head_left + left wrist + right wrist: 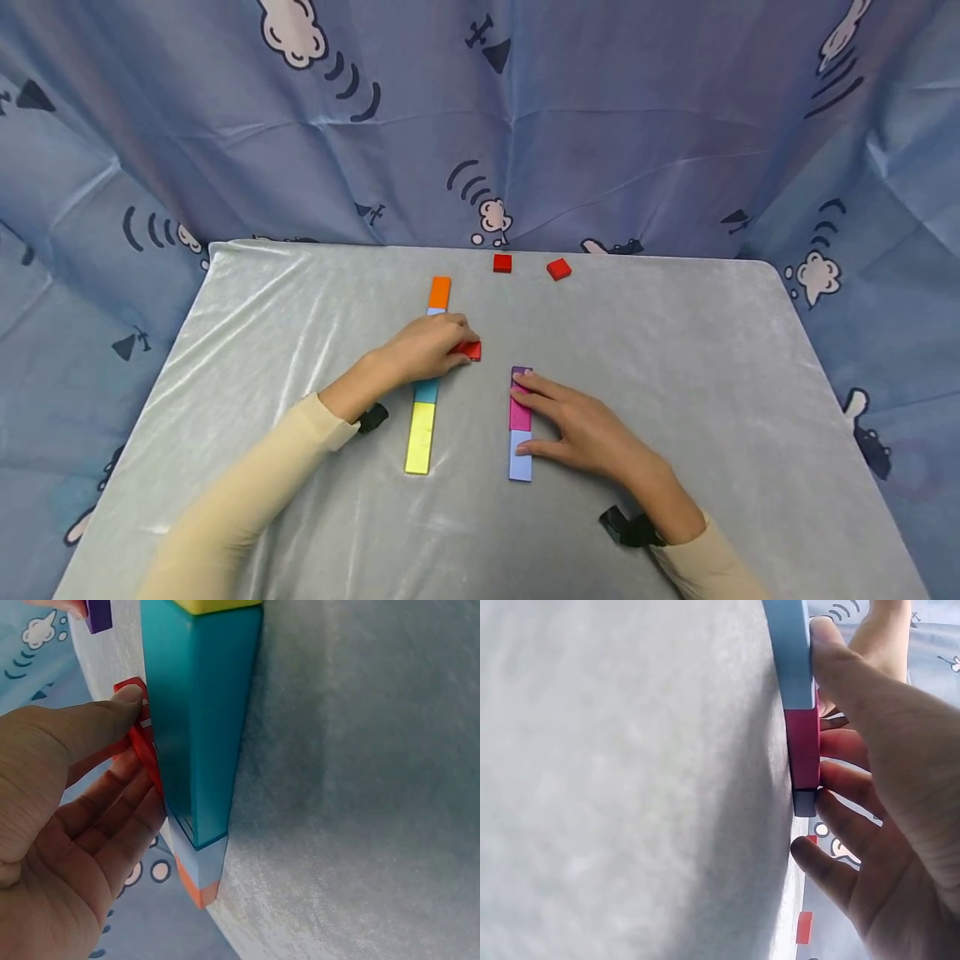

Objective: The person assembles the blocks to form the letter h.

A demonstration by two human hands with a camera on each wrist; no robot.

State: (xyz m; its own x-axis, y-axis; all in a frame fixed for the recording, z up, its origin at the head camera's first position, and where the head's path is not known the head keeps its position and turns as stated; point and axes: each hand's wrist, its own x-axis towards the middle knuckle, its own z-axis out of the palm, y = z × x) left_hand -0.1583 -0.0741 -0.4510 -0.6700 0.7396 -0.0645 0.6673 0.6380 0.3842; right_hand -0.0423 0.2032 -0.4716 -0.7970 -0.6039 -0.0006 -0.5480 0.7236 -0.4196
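My left hand [429,344] reaches over a straight row of blocks and pinches a red block [472,351] against the row's right side. That row holds an orange block [440,292], a light blue block [201,859], a teal block [214,727] and a yellow block [421,437]; the hand covers part of it in the head view. My right hand [588,425] rests, fingers spread, on a shorter row of purple block [517,370], magenta block [520,418] and periwinkle block [520,468]. Its thumb touches the periwinkle block, and its fingertips touch the magenta and purple ones.
Two loose red blocks lie near the far edge of the table, one square [502,263] and one turned at an angle [558,269]. A pale grey cloth [675,333] covers the table. Behind it hangs a blue patterned curtain [637,125].
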